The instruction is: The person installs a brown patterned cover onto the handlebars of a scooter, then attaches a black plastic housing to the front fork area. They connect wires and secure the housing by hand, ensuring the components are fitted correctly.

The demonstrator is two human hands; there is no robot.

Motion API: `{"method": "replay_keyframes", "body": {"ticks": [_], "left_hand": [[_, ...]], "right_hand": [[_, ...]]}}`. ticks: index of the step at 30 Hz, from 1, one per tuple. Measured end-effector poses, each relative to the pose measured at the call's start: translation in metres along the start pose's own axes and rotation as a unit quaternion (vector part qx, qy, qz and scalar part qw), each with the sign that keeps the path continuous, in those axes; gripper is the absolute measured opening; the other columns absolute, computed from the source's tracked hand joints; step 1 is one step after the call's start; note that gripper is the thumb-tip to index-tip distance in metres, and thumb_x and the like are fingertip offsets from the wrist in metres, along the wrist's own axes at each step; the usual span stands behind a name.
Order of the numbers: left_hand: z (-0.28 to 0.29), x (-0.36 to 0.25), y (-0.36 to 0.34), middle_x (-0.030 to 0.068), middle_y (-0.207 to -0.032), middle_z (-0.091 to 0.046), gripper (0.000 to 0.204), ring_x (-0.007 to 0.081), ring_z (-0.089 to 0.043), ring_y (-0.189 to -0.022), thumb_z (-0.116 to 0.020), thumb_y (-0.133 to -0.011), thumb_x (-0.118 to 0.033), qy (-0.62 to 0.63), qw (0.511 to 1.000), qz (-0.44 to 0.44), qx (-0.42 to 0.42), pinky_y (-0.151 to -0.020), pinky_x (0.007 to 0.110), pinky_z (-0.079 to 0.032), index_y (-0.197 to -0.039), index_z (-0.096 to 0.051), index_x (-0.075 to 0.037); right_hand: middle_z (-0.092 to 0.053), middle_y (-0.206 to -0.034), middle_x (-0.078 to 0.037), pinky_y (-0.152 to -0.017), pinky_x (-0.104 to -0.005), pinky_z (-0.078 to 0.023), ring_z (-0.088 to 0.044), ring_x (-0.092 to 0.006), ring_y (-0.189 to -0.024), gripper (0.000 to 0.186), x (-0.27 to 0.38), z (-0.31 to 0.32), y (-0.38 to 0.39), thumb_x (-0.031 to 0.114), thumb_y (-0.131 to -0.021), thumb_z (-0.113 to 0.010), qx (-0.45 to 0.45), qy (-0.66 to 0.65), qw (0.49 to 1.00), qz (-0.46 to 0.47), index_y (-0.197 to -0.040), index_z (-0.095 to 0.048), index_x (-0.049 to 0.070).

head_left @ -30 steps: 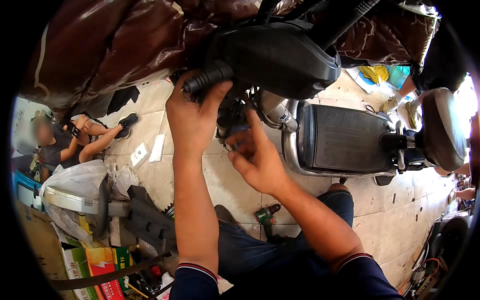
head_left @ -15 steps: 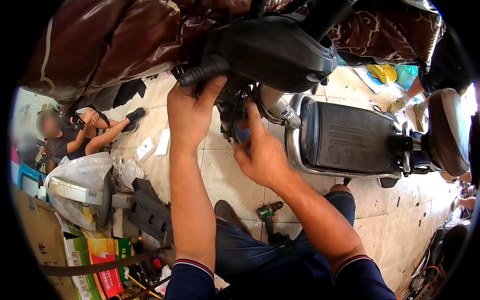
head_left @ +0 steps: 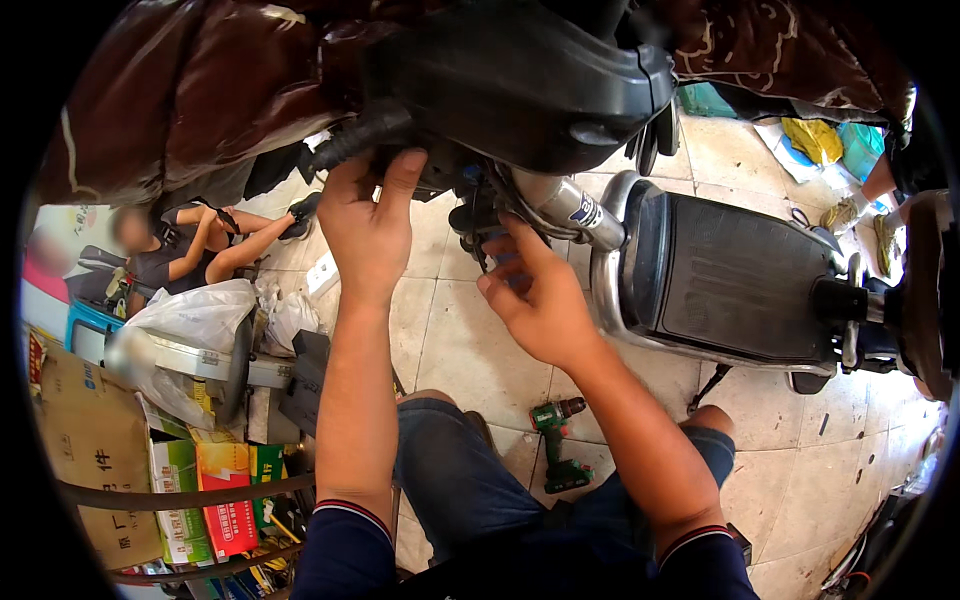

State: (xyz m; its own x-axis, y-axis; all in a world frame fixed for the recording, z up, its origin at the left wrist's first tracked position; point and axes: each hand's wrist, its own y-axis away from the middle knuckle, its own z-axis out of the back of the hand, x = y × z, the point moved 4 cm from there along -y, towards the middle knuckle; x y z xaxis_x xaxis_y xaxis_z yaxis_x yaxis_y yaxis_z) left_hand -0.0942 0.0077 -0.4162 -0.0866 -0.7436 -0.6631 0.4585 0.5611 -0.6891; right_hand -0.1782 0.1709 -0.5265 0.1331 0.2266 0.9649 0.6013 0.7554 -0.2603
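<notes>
My left hand [head_left: 365,235] is raised to the underside of the black plastic housing [head_left: 505,80] of an electric scooter, curled beside a ribbed black handlebar grip [head_left: 360,138]. Its thumb points up along that side; what the fingers grip is hidden. My right hand [head_left: 540,300] is lower and to the right, its fingers bent and apart among dark cables and fittings [head_left: 480,230] beside the silver steering column [head_left: 570,210]. Its fingertips touch that area, with nothing clearly held. The scooter's black footboard [head_left: 735,270] extends rightward, with a brown seat at the far right.
Brown quilted covers [head_left: 180,95] hang across the top. A green drill [head_left: 560,450] lies on the tiles between my legs. A seated person [head_left: 170,250] is at left, behind white bags [head_left: 200,315], cardboard and coloured boxes [head_left: 220,480]. Another person's legs [head_left: 880,215] are at upper right.
My left hand and the grip sit slightly further left in the picture. My right hand's fingers have shifted among the cables. The view has moved, and more of my thighs shows.
</notes>
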Motion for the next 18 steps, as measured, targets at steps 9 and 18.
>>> {"method": "replay_keyframes", "body": {"ticks": [9,18], "left_hand": [[0.0,-0.003,-0.014,-0.0032,-0.076,-0.058,0.033,0.0058,-0.049,-0.07,-0.081,-0.1,-0.031,-0.052,0.995,-0.076,0.044,-0.065,0.023,-0.04,-0.095,-0.064,-0.003],[0.01,0.005,-0.019,-0.0008,-0.091,-0.071,0.037,0.005,-0.059,-0.078,-0.084,-0.097,-0.02,-0.035,0.99,-0.097,0.095,-0.074,0.019,-0.046,-0.121,-0.067,0.002]], "right_hand": [[-0.071,-0.133,-0.021,-0.095,-0.0391,-0.058,-0.071,-0.03,-0.118,0.039,-0.022,-0.039,-0.026,0.007,-0.107,-0.06,-0.105,-0.502,0.857,-0.049,-0.143,-0.058,-0.008],[-0.06,-0.147,-0.025,-0.114,-0.0439,-0.049,-0.06,-0.0329,-0.136,0.045,-0.024,-0.066,-0.039,0.001,-0.102,-0.057,-0.156,-0.572,0.804,0.046,-0.146,-0.051,-0.011]]}}
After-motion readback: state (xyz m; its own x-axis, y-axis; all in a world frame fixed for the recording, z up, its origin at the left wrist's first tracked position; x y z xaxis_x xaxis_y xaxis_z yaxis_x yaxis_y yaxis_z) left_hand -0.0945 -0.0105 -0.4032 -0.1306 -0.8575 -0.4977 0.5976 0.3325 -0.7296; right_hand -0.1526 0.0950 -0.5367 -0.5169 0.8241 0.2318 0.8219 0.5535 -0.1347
